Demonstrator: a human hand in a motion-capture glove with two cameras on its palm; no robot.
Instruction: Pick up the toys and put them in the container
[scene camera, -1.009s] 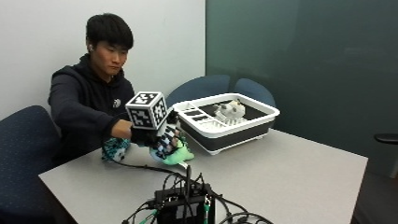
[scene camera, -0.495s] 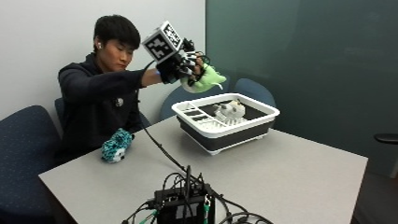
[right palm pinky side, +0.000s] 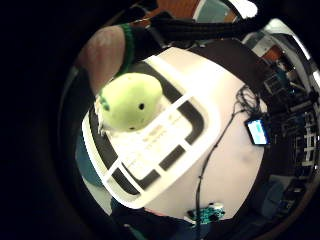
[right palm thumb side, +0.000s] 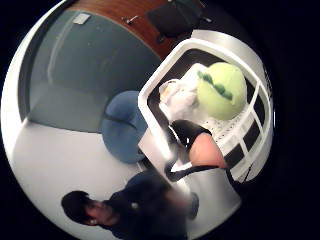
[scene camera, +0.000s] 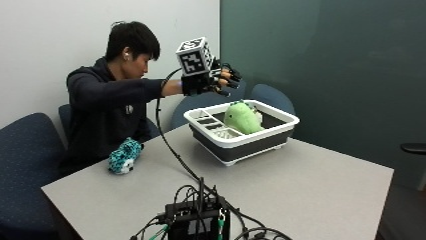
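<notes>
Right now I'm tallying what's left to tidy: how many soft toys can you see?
2 for certain. A light green plush toy sits in the white and black container; a teal spotted plush toy lies on the grey table. More toys may hide behind the green one.

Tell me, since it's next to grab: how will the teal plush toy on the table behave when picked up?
The teal plush toy looks soft and fuzzy, so probably light and squashy. It lies slumped on the table, so it will likely flop rather than roll.
</notes>
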